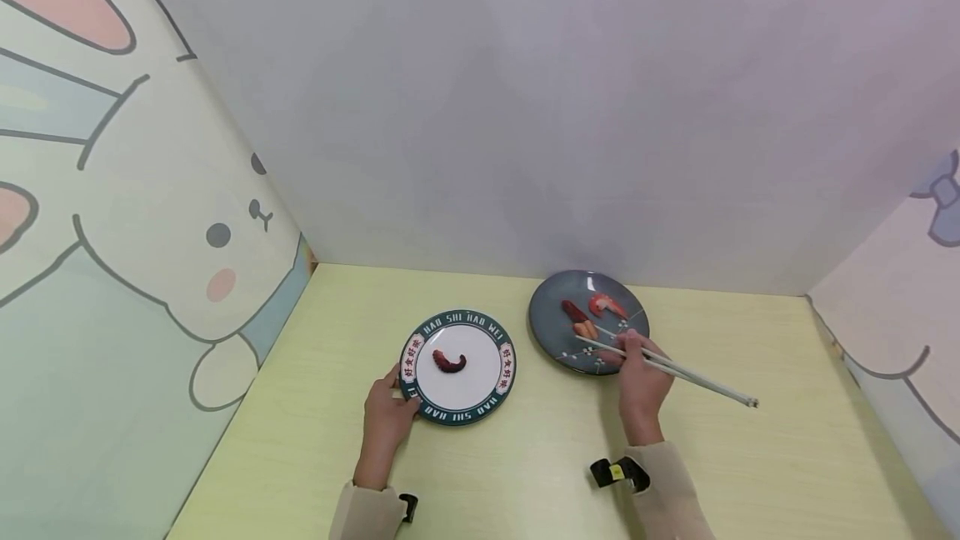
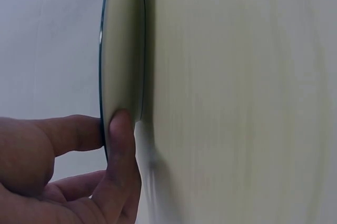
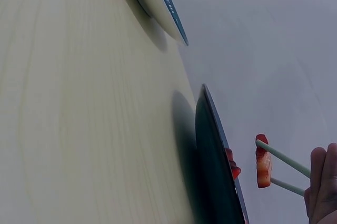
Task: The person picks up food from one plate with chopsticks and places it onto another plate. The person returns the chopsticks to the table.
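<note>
My left hand point(image 1: 386, 417) pinches the lower left rim of a white plate point(image 1: 480, 365) with a green lettered border. The left wrist view shows the thumb and a finger on either side of the plate's edge point(image 2: 122, 50). A dark red curled tentacle-like piece point(image 1: 449, 362) lies on that plate. My right hand point(image 1: 643, 382) holds a pair of pale green chopsticks point(image 1: 701, 379). Between their tips is an orange-red food piece point(image 3: 264, 163), raised off the dark grey-blue plate point(image 1: 550, 315). A red shrimp point(image 1: 607, 305) and a dark red piece point(image 1: 574, 311) appear by the tips.
Both plates stand on a pale yellow wood-grain table point(image 1: 525, 473). A plain light wall point(image 1: 555, 148) rises behind the table. Side panels with cartoon rabbits point(image 1: 172, 232) flank it. The dark plate is close to the back wall.
</note>
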`<state>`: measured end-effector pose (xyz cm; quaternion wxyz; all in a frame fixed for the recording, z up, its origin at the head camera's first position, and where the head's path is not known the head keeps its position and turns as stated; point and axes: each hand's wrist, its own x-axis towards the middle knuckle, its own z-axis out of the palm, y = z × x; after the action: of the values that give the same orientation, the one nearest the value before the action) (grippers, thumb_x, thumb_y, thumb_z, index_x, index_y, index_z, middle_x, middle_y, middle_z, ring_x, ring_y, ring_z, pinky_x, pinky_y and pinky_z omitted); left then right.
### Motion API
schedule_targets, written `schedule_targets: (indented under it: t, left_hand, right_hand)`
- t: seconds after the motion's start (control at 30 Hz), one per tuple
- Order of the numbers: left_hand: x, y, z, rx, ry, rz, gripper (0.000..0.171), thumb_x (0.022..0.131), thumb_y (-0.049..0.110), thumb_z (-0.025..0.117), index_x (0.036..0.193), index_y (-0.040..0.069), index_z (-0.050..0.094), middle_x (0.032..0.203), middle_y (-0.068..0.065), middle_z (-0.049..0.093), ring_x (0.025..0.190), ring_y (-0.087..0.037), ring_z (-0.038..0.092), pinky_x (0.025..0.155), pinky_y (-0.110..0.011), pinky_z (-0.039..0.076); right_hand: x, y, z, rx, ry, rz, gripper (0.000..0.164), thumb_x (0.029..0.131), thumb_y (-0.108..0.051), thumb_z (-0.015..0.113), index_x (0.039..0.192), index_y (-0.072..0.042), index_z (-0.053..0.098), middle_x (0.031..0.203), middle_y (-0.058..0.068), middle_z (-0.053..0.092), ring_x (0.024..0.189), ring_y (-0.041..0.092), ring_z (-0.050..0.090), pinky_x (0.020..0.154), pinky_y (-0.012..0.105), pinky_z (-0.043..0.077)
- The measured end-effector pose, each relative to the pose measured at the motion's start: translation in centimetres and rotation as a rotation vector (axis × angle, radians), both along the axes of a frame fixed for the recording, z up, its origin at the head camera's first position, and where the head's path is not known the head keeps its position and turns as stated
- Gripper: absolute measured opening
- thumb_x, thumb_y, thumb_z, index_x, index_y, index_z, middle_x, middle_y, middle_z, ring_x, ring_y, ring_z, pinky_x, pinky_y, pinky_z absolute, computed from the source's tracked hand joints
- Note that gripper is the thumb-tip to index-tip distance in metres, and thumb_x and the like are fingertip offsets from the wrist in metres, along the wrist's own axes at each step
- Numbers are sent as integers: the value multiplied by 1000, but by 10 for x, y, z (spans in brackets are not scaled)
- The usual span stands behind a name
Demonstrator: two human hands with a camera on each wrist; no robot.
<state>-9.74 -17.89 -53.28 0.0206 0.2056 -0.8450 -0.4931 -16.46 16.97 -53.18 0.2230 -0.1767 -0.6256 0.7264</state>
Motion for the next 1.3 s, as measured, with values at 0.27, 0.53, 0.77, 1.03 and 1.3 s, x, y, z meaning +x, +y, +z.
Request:
schedule_targets:
  t: [0.27, 0.53, 0.77, 1.03, 1.3]
  left_hand:
    - [1, 0, 0, -13, 1, -12, 72, 88, -10, 70, 154, -16, 39, 119, -29, 53, 85, -25, 65, 61, -30, 58]
    - [0, 1, 1, -19, -3, -13, 73, 89, -9, 70, 155, -15, 39, 121, -28, 53, 87, -26, 64, 63, -30, 58]
    - [1, 0, 2, -26, -3, -12, 72, 89, -9, 69, 154, -15, 39, 121, -28, 54, 85, -25, 65, 62, -28, 55]
    - [2, 0, 1, -33, 0, -14, 72, 89, -9, 70, 154, -15, 39, 121, -28, 53, 86, -25, 64, 61, -26, 54]
    - [2, 0, -1, -17, 20, -5, 72, 88, -9, 70, 154, -15, 40, 121, -27, 54, 84, -25, 66, 59, -26, 56]
  right_hand:
    - [-2, 8, 0, -19, 4, -32, 32, 106, -12, 62, 108, 19, 68, 78, 0, 75, 57, 6, 73, 58, 17, 57]
    - [-6, 19, -1, -81, 10, -49, 26, 106, -14, 63, 100, 10, 72, 80, 1, 75, 56, 6, 72, 55, 18, 57]
    - [-6, 26, -2, -64, -8, -60, 27, 106, -16, 64, 102, 8, 72, 80, 1, 76, 56, 6, 71, 54, 18, 55]
    - [-8, 29, -2, -95, -8, -92, 30, 106, -13, 63, 107, 16, 69, 77, 2, 75, 55, 5, 71, 54, 17, 56]
    - [-8, 30, -1, -76, -10, -98, 31, 106, -13, 61, 110, 17, 67, 78, 2, 74, 56, 3, 71, 59, 18, 59]
